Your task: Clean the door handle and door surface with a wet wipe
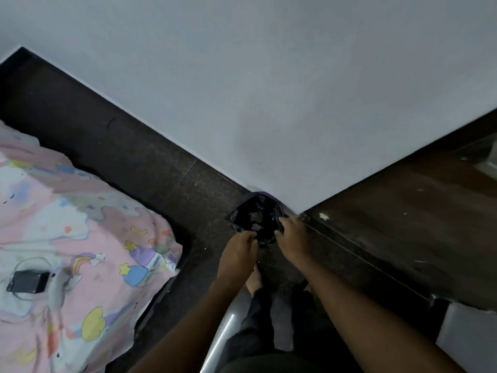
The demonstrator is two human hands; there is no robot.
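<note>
A small bin lined with a crinkled black plastic bag [255,218] stands on the dark floor in the wall corner, a purple rim showing at its far side. My left hand [238,250] pinches the bag's near left edge. My right hand [294,238] grips its near right edge. A dark brown wooden panel [419,211], possibly the door, runs along the right. No wet wipe or door handle shows.
A bed with a pink cartoon-print sheet [80,238] fills the left, with a black device and cable [28,281] lying on it. The pale wall [269,90] rises ahead. My bare foot [254,281] and dark trousers are below the hands, beside a shiny grey bar [228,329].
</note>
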